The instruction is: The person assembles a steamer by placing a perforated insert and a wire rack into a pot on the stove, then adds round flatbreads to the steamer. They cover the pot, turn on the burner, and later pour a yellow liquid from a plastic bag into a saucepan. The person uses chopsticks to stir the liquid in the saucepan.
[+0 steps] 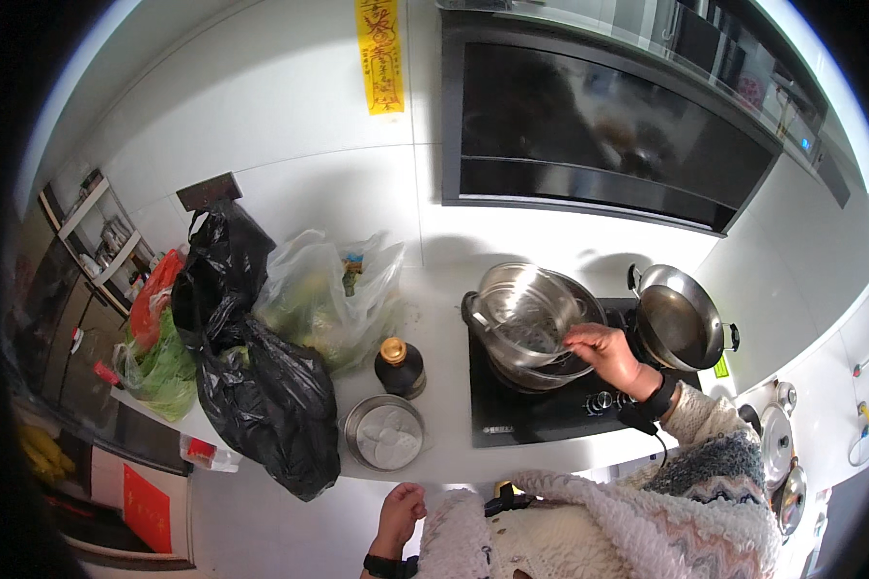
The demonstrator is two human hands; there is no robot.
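My right hand (608,354) reaches over the black cooktop (514,427), its fingers bent at the right rim of a stainless steel steamer pot (529,311). That pot sits tilted in or over a larger dark-handled pan (590,297); whether my fingers grip its rim is not clear. My left hand (403,506) hangs loosely curled in front of the counter edge, with nothing visible in it. Nearest to it on the counter is a round steel pot (384,434) with whitish round pieces inside. Behind that pot stands a dark bottle with a gold cap (393,351).
A steel wok (677,318) sits on the right side of the cooktop. Black plastic bags (261,391), a clear bag of vegetables (326,311) and a bag of greens (159,369) crowd the counter's left. A range hood (594,130) overhangs the back. Lids hang at right.
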